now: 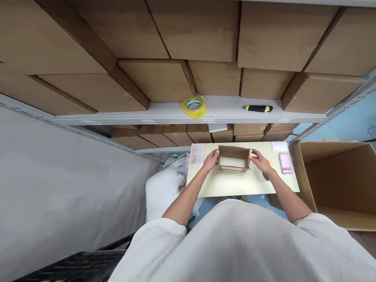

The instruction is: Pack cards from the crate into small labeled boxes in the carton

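Observation:
A small open cardboard box (pixel 233 158) stands on a pale yellow work board (pixel 236 184) in front of me. My left hand (pixel 210 160) presses against the box's left side, fingers curled on its edge. Against the right side rests my right hand (pixel 261 161), with the fingers reaching to the top corner. Both hands hold the box between them. The box shows a pale bottom and nothing else inside.
A yellow tape roll (pixel 194 106) and a yellow-black cutter (pixel 258 108) lie on the shelf (pixel 177 112) among brown cartons. A large open carton (pixel 342 182) stands at right. A pink item (pixel 285 163), white paper and an orange object (pixel 267 163) lie on the board.

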### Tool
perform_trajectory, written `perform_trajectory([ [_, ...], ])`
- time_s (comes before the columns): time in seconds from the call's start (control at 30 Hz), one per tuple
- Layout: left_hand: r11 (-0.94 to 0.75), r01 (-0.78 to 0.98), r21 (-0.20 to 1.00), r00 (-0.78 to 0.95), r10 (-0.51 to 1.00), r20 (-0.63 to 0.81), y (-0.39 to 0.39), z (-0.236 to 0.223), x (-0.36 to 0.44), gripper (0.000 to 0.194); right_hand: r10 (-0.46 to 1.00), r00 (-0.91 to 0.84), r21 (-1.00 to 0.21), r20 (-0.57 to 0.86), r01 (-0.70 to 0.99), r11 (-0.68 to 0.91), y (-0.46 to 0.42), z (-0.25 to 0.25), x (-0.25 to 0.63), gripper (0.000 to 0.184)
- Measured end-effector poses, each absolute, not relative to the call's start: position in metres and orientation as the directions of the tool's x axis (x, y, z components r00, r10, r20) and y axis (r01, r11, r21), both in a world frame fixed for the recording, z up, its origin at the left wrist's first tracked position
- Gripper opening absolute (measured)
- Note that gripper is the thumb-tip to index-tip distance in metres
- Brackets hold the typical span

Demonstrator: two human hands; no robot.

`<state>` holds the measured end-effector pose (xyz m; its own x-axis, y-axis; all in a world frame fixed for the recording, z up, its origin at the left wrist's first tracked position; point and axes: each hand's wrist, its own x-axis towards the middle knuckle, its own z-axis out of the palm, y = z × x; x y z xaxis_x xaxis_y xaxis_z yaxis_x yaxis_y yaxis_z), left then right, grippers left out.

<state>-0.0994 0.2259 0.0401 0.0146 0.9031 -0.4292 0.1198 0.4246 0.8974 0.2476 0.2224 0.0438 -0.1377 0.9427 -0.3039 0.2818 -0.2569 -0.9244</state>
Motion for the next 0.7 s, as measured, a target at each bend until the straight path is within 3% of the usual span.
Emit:
perform_trajectory([
  [0.13,0.425,0.106,0.899,-0.01,0.905,-0.426,0.227,0.04,-0.1,0.057,0.976,-0.156,-0.964,-0.153,0.239,-0.113,0.229,0.043,0.249,0.076],
  [0.37,0.441,0.094,0.893,-0.025,0.898,-0.44,0.226,0.042,-0.099,0.048,0.942,-0.33,-0.882,0.059,0.425,0.204,0.232,0.059,0.247,0.04],
  [0.57,0.441,0.09,0.893,-0.002,0.897,-0.443,0.224,0.041,-0.101,0.049,0.919,-0.393,-0.81,0.023,0.532,0.248,0.239,0.064,0.245,0.065],
  [0.7,0.437,0.099,0.894,0.022,0.897,-0.441,0.223,0.041,-0.101,0.05,0.923,-0.384,-0.818,0.001,0.531,0.222,0.241,0.067,0.244,0.071],
])
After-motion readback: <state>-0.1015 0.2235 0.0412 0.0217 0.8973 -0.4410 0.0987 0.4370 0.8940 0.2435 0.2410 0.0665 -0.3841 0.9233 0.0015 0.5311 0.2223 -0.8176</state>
